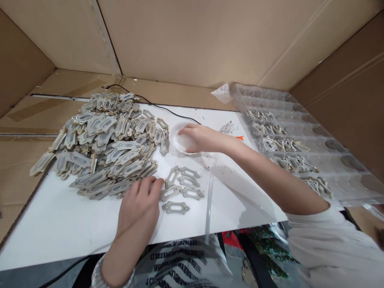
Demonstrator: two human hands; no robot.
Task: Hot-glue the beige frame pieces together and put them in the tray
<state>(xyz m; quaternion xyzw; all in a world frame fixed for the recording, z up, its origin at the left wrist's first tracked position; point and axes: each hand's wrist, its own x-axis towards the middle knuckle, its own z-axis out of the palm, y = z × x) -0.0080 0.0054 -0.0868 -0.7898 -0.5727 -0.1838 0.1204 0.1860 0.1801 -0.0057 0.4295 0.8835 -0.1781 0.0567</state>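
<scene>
Small frame-shaped pieces (pixel 176 212) lay loose below mid-frame, probably light and stiff, best pinched by their rims.
Just above, the right hand (pixel 200 138) sat over a white bowl (pixel 172 140), thumb and fingers parted; the left hand (pixel 139 208) curled beside the pile (pixel 103 124) at left, fingertips hidden. Neither hand's grip could be told.

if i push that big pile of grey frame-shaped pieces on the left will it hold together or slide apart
The pile would probably slump and spread, since its pieces overlap at many angles with nothing visible binding them. Single pieces would likely slide rather than roll, being flat and elongated.
</scene>
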